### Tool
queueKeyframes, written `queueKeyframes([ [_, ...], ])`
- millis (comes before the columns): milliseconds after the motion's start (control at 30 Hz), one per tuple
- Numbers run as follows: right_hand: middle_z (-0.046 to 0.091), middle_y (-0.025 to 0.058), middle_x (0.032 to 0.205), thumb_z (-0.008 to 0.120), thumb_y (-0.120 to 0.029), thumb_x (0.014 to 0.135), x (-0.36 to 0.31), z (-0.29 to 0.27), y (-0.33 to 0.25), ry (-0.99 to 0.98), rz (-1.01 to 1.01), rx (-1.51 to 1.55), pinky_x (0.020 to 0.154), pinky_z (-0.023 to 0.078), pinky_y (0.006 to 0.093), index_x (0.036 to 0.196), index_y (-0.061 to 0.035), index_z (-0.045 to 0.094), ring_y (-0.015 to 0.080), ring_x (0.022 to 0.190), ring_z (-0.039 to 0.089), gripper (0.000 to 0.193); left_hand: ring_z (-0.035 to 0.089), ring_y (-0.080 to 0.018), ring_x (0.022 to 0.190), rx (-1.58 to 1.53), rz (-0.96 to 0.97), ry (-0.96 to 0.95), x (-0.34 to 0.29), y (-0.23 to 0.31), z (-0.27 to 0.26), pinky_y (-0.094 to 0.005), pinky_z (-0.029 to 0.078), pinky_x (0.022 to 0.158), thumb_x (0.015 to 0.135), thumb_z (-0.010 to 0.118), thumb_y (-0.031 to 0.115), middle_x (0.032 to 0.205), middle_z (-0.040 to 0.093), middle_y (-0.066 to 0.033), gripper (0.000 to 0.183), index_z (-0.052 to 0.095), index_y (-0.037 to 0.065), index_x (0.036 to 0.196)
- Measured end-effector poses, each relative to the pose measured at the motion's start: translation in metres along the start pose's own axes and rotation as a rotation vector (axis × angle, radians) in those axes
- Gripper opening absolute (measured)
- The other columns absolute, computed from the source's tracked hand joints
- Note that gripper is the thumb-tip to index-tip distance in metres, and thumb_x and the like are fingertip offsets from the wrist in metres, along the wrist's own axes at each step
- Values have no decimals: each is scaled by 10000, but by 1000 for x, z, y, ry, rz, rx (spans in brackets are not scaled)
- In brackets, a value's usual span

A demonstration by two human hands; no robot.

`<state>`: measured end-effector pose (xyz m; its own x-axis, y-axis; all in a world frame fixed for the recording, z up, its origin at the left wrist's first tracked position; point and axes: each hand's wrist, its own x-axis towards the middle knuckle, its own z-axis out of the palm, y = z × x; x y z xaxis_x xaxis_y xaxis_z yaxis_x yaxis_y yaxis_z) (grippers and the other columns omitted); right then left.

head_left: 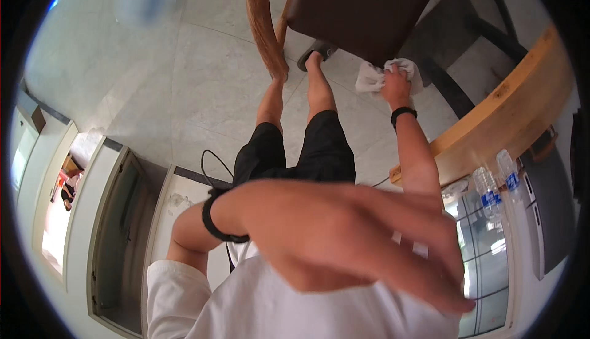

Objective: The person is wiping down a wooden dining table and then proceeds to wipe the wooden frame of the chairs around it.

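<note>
A crumpled white cloth [370,78] is bunched in my right hand [397,87], just below the near right corner of a dark brown chair seat [362,10]. Fingers press into the cloth; whether it touches the chair is unclear. Close to the camera, my left hand [344,231] reaches across my chest toward the right. It holds nothing that I can see, and its fingers are stretched out with gaps between them. Each wrist wears a black band. The chair's curved wooden armrest [259,19] rises to the left of the seat.
A wooden tabletop edge [498,108] curves along the right. Clear plastic bottles [487,193] with blue labels stand near a window. Dark metal-like legs [452,87] lie beyond the chair. A dark cable [215,157] loops beside my leg. Another person [67,191] shows through an opening at left.
</note>
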<state>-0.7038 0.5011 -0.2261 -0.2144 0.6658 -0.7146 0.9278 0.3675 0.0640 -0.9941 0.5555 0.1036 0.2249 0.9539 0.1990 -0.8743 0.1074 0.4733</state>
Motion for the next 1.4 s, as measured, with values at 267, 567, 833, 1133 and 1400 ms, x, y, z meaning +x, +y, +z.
queueKeyframes([
  [267, 527, 67, 1296, 724, -197, 732, 13, -12, -59, 189, 100, 192, 942, 495, 491, 1071, -123, 666, 346, 1186, 507, 351, 548, -223, 889, 174, -222, 512, -51, 68, 40, -307, 428, 743, 991, 491, 205, 997, 651, -155, 327, 701, -40, 1044],
  [567, 469, 86, 1412, 710, -163, 709, 51, -17, -190, 318, -163, 437, 1004, 454, 475, 1207, -144, 628, 385, 1250, 471, 505, 510, -246, 1071, 1103, -219, 359, -73, 78, 9, -350, 406, 882, 945, 578, 216, 1147, 596, -162, 289, 653, 20, 1143],
  [833, 568, 72, 1313, 711, -131, 712, 14, 29, -108, 530, -34, 598, 968, 479, 430, 1093, -130, 681, 330, 1157, 543, 382, 477, -266, 1234, 1921, -91, 192, -29, 49, -87, -387, 387, 1005, 904, 655, 225, 1281, 547, -168, 364, 611, 74, 1232],
  [1133, 584, 144, 1160, 714, -106, 664, 21, 12, -146, 558, 315, 767, 936, 486, 429, 1051, -52, 667, 358, 1091, 563, 394, 620, -430, 1032, 2072, -417, 720, 23, -18, -199, -493, 471, 919, 841, 626, 240, 1116, 625, -261, 616, 379, -5, 1349],
  [1400, 552, 150, 1248, 694, -5, 676, 47, -11, -222, 446, -50, 935, 1011, 435, 426, 1037, 10, 648, 353, 1181, 503, 363, 635, -434, 984, 2050, -425, 761, 24, -20, -201, -503, 493, 842, 850, 593, 149, 1053, 655, -237, 528, 405, 48, 1333],
])
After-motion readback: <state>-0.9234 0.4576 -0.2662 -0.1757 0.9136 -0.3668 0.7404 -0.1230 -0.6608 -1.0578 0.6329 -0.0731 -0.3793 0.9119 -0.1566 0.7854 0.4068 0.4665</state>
